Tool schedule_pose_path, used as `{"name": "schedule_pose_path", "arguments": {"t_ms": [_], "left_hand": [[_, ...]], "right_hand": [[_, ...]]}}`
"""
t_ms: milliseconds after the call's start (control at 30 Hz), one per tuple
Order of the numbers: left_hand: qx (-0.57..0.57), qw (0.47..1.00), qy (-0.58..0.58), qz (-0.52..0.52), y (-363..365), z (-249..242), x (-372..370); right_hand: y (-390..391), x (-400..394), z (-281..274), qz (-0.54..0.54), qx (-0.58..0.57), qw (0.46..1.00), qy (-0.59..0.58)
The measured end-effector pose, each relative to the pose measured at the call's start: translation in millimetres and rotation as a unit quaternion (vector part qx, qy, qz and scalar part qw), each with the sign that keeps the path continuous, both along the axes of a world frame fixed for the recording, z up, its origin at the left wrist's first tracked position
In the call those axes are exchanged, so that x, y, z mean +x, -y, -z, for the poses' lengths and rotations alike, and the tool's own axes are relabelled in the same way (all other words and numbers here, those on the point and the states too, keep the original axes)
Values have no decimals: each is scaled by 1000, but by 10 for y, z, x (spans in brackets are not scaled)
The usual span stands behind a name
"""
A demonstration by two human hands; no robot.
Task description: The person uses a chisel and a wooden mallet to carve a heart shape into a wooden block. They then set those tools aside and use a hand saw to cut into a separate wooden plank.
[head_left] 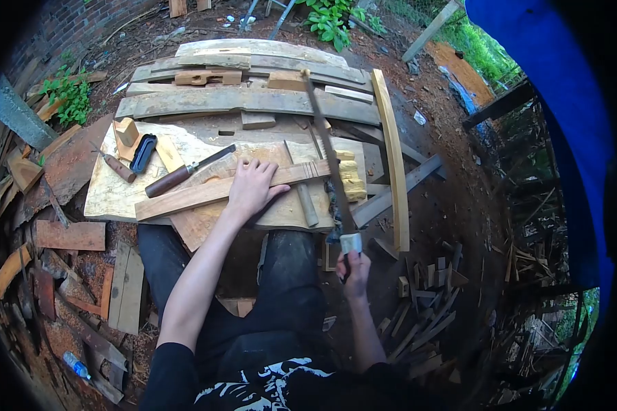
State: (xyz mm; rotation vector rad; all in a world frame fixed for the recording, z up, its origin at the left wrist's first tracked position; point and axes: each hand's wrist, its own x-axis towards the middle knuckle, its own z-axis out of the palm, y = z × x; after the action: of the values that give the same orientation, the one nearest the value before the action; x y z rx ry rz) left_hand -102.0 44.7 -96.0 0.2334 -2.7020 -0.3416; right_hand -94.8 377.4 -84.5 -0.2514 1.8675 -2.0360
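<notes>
My left hand (252, 186) presses down on a long wooden strip (199, 195) that lies slanted across the pale wooden slab (110, 188). Dark lines mark the strip near its right end. In my right hand (354, 267) is the handle of a saw (328, 144), its long blade pointing away from me and crossing at the strip's right end. Beside my left hand, a chisel with a brown handle (168, 183) rests on the slab. A round-handled tool (306, 204) lies partly under the strip.
Grey planks (185, 104) are stacked behind the slab. A long upright board (392, 164) stands at the right. A black tool (143, 153) and a small wooden-handled tool (119, 168) lie at left. Offcuts (428, 322) and a plastic bottle (76, 365) are on the ground.
</notes>
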Motion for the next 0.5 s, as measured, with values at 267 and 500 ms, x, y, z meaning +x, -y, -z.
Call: {"name": "schedule_pose_path", "arguments": {"t_ms": [267, 500], "left_hand": [[12, 999, 33, -30, -66, -42, -29], [-2, 999, 35, -26, -58, -35, -53]], "right_hand": [[-122, 224, 178, -42, 88, 995, 8], [-210, 303, 296, -36, 101, 994, 18]]}}
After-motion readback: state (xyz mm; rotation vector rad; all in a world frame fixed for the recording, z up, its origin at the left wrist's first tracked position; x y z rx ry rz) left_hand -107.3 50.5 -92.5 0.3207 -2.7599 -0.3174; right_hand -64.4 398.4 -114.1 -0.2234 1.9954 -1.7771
